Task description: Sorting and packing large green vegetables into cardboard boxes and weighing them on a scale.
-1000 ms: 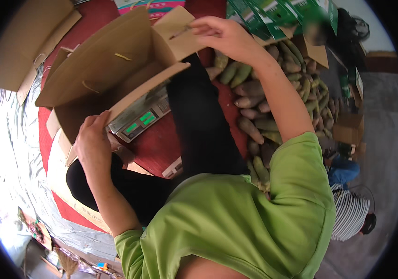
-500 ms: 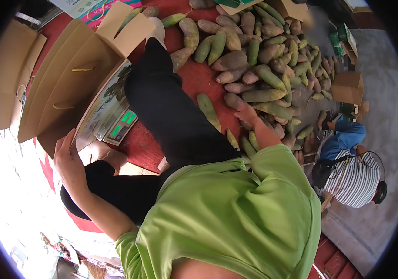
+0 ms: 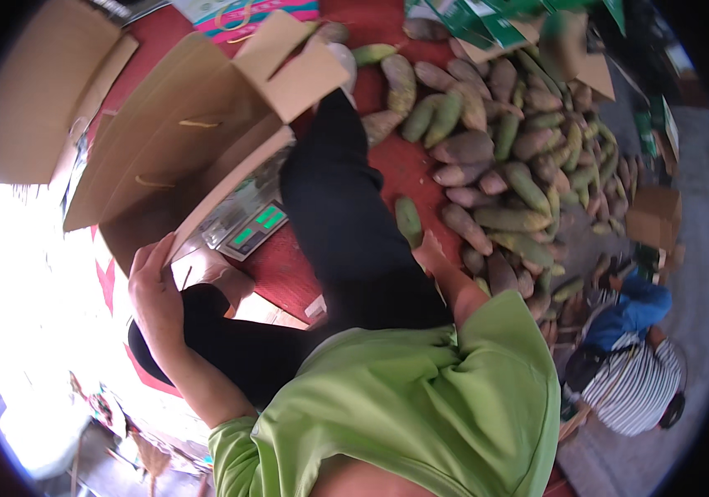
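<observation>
My left hand [image 3: 155,286] has its fingers closed over the near rim of an open brown cardboard box [image 3: 230,186], which has yellow cord handles and stands tilted against a digital scale [image 3: 246,232] with a lit green display. My right hand [image 3: 430,251] is closed around the lower end of a long green radish [image 3: 407,219] on the red floor covering; its fingertips are partly hidden. Just right of this hand lies a pinkish-brown radish [image 3: 466,229], apart from it, at the edge of a large heap of green and brownish radishes [image 3: 528,182].
My black-trousered leg [image 3: 346,215] lies between box and heap. More brown cardboard [image 3: 31,99] stands at the far left. Green cartons [image 3: 487,29] lie behind the heap. To the right, a person in a striped shirt [image 3: 632,385] bends down beside a small brown box [image 3: 653,217].
My right hand has left the pinkish-brown radish and moved left onto the green one. My left hand keeps its hold on the box rim. The whole view has shifted.
</observation>
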### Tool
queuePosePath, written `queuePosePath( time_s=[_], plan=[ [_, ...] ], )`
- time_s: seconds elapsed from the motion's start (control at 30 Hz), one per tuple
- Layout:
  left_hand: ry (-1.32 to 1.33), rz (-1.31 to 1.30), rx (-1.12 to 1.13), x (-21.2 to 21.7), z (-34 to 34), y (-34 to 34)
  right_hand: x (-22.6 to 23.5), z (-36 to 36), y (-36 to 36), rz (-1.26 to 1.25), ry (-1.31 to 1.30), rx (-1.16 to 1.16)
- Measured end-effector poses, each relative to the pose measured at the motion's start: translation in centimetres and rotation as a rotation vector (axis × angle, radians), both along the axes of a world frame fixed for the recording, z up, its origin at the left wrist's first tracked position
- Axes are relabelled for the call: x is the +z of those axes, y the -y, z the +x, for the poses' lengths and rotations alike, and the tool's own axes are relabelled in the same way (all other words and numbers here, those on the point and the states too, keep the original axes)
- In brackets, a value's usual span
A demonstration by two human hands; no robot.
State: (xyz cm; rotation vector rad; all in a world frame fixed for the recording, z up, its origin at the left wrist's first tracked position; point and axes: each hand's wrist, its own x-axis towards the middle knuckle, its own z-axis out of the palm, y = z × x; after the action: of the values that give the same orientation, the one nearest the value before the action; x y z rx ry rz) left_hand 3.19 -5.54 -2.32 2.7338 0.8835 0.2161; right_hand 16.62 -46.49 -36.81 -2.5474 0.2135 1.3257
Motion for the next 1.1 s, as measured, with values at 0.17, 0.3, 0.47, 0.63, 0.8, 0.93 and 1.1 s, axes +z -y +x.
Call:
queuePosePath(
  time_s=[0.17, 0.3, 0.47, 0.63, 0.8, 0.93, 1.1],
  plan=[
    [0.003, -0.049, 0.072, 0.3, 0.3, 0.1, 4.7, -0.1, -2.9, -0.025, 0.106, -0.060],
    [-0.040, -0.083, 0.103, 0.6, 0.2, 0.1, 1.5, 0.9, -1.2, 0.060, 0.017, -0.131],
    [0.015, -0.027, 0.054, 0.3, 0.1, -0.2, 0.8, 2.8, 2.1, 0.181, 0.026, -0.168],
    [-0.028, -0.008, 0.037, 0.4, -0.7, -0.1, 15.3, 7.1, -4.4, 0.494, 0.211, -0.161],
    [-0.076, 0.045, 0.049, -0.1, -1.4, -0.2, 23.9, 14.6, -7.8, 0.692, 0.495, 0.114],
    [-0.066, 0.027, 0.030, 0.0, -0.9, -0.3, 34.3, 16.2, -13.7, 0.785, 0.774, 0.375],
    [-0.088, 0.037, 0.030, -0.4, -1.4, -0.5, 42.3, 13.3, -24.6, 0.765, 0.918, 0.911]
  ],
)
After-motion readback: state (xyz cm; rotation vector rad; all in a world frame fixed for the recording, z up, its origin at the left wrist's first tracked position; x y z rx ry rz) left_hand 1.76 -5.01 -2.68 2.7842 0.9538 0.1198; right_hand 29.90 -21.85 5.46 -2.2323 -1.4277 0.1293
